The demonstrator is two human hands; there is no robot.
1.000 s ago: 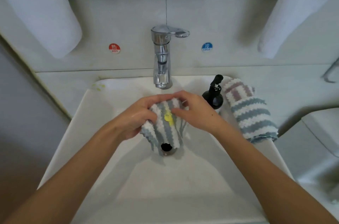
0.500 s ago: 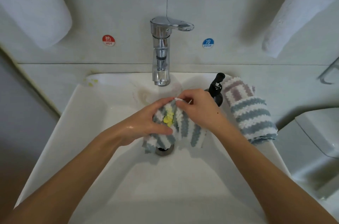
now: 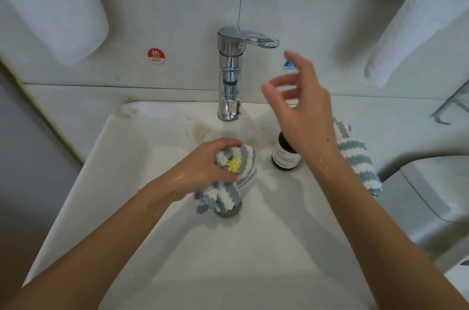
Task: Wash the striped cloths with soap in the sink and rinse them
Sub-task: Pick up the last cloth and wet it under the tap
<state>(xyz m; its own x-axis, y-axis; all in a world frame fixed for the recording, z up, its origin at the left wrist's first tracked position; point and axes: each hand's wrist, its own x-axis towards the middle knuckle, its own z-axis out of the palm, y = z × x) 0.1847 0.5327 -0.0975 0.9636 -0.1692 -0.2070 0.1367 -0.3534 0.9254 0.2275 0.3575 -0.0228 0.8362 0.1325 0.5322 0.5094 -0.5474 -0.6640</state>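
Over drain | left hand [image 3: 203, 170] grips bunched cloth [image 3: 228, 182] in sink [image 3: 127, 182]; right hand [image 3: 304, 111] open, empty, below tap [image 3: 229, 73] lever | cloth looks soft, limp, probably slippery: take by bunched folds

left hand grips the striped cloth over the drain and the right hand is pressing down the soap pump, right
Not quite. In the head view the right hand is raised open in the air above the soap bottle, touching nothing. The left hand does grip the striped cloth over the drain.

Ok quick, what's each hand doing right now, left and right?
Left hand: gripping the bunched striped cloth over the sink drain.
Right hand: open, fingers spread, holding nothing, raised near the faucet.
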